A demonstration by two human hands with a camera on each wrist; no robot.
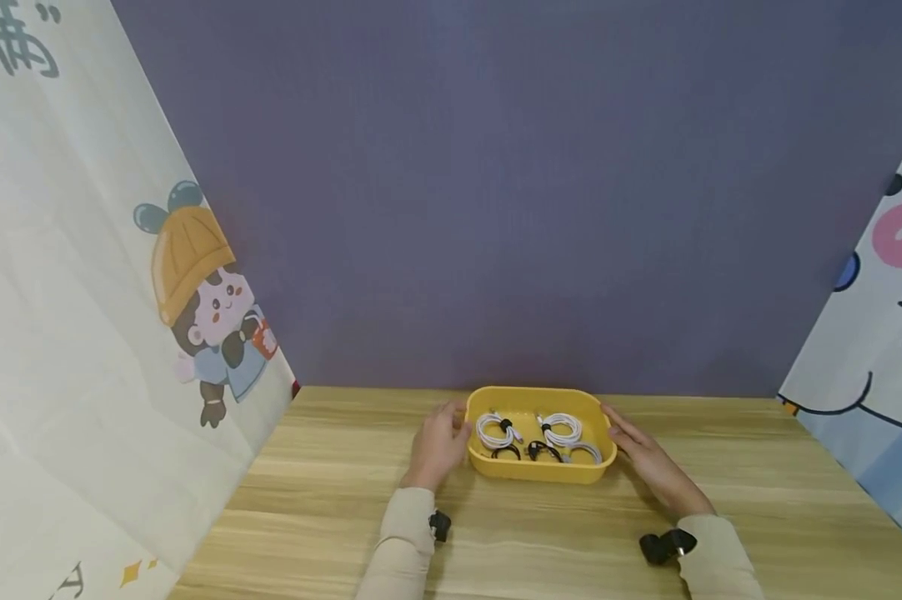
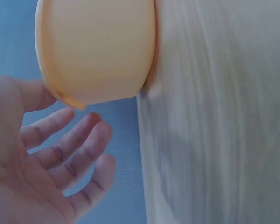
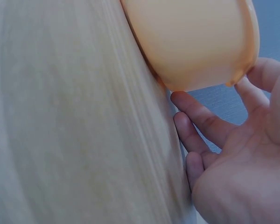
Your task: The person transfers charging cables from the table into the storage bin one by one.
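Observation:
A shallow yellow plastic basket (image 1: pixel 544 472) sits on the wooden table near its back edge. In it lie two white coiled cables, one on the left (image 1: pixel 493 442) and one on the right (image 1: pixel 563 439), each with a black tie. Toward the front are black cables (image 1: pixel 544 451) and a grey coiled cable (image 1: pixel 588 452). My left hand (image 1: pixel 437 442) is at the basket's left end, thumb at the rim and fingers loosely spread in the left wrist view. At the right end, my right hand (image 1: pixel 653 467) touches the basket with extended fingers (image 3: pixel 203 119).
The light wooden table (image 1: pixel 541 542) ends at a dark purple-grey wall panel (image 1: pixel 496 200). White printed sheets with cartoon figures hang on the left (image 1: pixel 68 333) and the right (image 1: pixel 864 350). Black wrist cameras are strapped by both beige sleeves.

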